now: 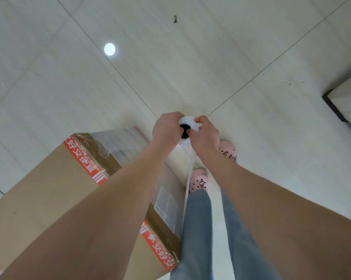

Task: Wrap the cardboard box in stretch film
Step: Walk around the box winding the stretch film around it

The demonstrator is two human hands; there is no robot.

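Stretch film roll (189, 120): white, seen end-on with its dark core hole (183, 127) facing the camera, held upright above the floor just past the box's far right corner.
Left hand (166, 129): fingers curled over the roll's top end from the left, gripping it.
Right hand (206, 135): fingers curled round the roll from the right, gripping it; the thumb lies at the edge of the core hole.
Film sheet (187, 178): a clear band runs down from the roll towards the box's right side, passing in front of the legs.
Cardboard box (39, 199): large and brown, standing on the floor at lower left, beside the person's left leg; clear film already lies over its right face.
Box tape (83, 160): red strips with white characters along the top edges, brown tape next to them.
Feet: pink clogs (228, 150), with blue jeans (196, 229) above.
Floor (190, 63): pale glossy tiles, with a round light reflection (109, 49).
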